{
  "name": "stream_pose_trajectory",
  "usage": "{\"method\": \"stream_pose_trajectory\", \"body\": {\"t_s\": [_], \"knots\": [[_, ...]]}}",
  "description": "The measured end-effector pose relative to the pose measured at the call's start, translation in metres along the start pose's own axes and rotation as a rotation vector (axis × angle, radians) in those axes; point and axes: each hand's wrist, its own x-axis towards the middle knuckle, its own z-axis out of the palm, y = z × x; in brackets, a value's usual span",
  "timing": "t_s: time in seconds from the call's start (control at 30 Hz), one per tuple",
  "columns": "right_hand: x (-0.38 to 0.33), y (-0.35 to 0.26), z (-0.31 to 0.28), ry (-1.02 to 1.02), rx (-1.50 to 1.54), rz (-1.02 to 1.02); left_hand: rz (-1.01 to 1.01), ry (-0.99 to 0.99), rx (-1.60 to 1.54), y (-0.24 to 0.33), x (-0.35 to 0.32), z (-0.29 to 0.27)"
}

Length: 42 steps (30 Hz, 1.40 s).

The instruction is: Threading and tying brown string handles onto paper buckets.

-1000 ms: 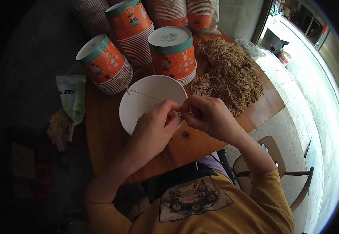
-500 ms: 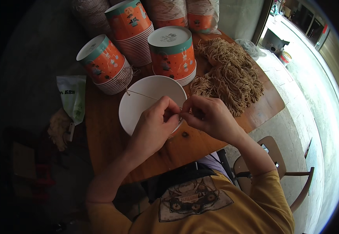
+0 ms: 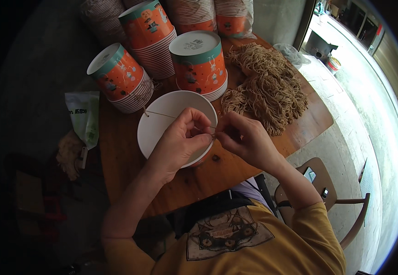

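Observation:
A white-lined paper bucket (image 3: 153, 135) stands mouth up on the wooden table in front of me. A thin tan string (image 3: 162, 114) runs from a hole at its left rim across the mouth to my hands. Over the right rim, my left hand (image 3: 180, 140) pinches the string between thumb and fingertips. Right beside it, my right hand (image 3: 247, 137) is closed on the string too, fingertips nearly touching the left ones. The string's end and the right rim hole are hidden behind my fingers.
Upside-down stacks of orange and green buckets (image 3: 199, 68) rise behind the bucket. A heap of tan strings (image 3: 272, 91) lies at the right on the wooden table (image 3: 318, 121). A white and green bag (image 3: 84, 117) hangs off the left edge. A chair (image 3: 318, 183) stands at the right.
The thumb and fingers of my left hand have spread slightly and lifted a little near the rim. My right hand stays at the same spot. The bucket's near rim shows more now.

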Motion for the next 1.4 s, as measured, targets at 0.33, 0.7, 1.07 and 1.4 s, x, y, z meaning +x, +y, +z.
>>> {"method": "stream_pose_trajectory", "body": {"t_s": [0.33,0.7,1.07,1.4], "knots": [[-0.005,0.006,0.005,0.081,-0.154,-0.147,0.000,0.007,0.001,-0.003,0.003,0.000],[-0.003,0.015,0.006,0.055,0.048,-0.126,0.105,-0.038,0.085,-0.011,0.002,0.005],[-0.007,0.016,0.004,0.028,0.197,0.008,0.160,-0.038,0.264,-0.015,0.001,0.005],[-0.008,0.018,0.002,0.002,0.219,0.028,0.127,-0.036,0.254,-0.012,0.001,0.006]]}}
